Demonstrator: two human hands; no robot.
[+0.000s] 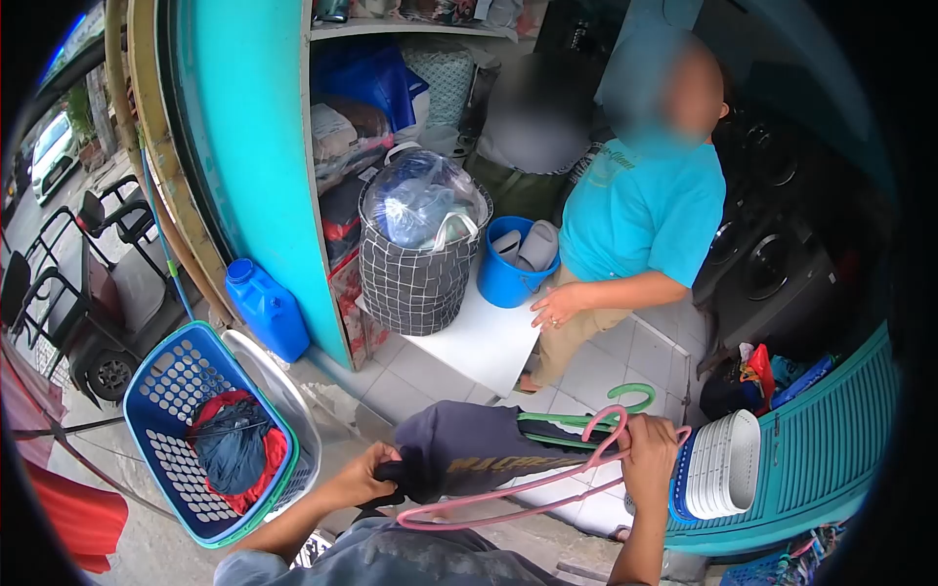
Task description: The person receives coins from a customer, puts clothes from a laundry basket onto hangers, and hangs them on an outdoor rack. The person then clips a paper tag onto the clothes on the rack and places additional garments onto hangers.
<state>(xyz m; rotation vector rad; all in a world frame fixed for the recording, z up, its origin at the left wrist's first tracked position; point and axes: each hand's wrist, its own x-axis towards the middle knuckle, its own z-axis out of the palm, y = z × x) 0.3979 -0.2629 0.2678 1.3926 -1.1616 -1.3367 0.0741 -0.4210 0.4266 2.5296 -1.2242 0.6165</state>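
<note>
My right hand [649, 451] is closed around a pink hanger [508, 490] and a green hanger [633, 398] near their hooks. A dark shirt [479, 441] with yellowish lettering hangs stretched sideways in front of me, and part of the green hanger lies against it. At the shirt's left end, my left hand [373, 475] pinches the dark cloth. The pink hanger runs across the near side of the shirt. To the left, a blue laundry basket [161, 391] holds a bundle of dark and red cloth [234, 447].
A person in a turquoise shirt [640, 210] stands ahead beside a white table [479, 342]. On it are a checked laundry bag [415, 273] and a blue bucket [513, 283]. A blue jug [266, 311] stands by the wall; white baskets [723, 464] are stacked at right.
</note>
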